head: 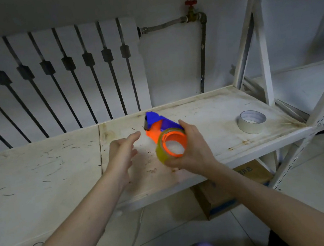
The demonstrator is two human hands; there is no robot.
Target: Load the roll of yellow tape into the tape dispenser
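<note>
My right hand grips a blue and orange tape dispenser above the white shelf. A roll of yellow tape sits around the dispenser's orange hub, its open centre facing me. The dispenser's blue head points away toward the wall. My left hand hovers just left of the dispenser, fingers apart and holding nothing, its fingertips a short gap from the orange body.
A white tape roll lies flat on the shelf's right part. A metal rack upright rises at the right. A radiator and pipe with a red valve line the wall. A cardboard box sits under the shelf.
</note>
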